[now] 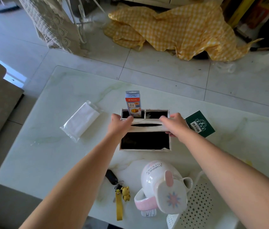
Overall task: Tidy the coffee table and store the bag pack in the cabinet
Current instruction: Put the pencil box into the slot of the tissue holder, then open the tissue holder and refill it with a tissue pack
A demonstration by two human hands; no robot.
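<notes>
**Both hands on the slotted lid of the tissue organiser**

The left hand [119, 123] and right hand [174, 123] each grip one end of a pale, wood-grain lid [147, 127] with a long oval slot, fingers curled over its far edge and closed on it. The lid sits over the middle of a rectangular organiser box [144, 148], whose large near compartment lies open and dark inside. Two smaller compartments run along the back; the left one holds an upright pencil carton [133, 103] printed "M&G" on an orange band, with "AWP308L1" on its grey top flap.

The box stands mid-way across the pale, green-veined marble tabletop [51, 154]. To its left lies a soft tissue pack [81, 120] in clear plastic wrap. Touching the right side is a dark green booklet [199, 123] with a round "HERBAL" emblem and a barcode sticker. Nearer the person sit a glossy white and pink ceramic teapot [161, 184] lettered "summer forever", a key bunch [117, 187] with a yellow strap and bear charm, and a white perforated plastic basket [198, 207]. No backpack is in view.
</notes>
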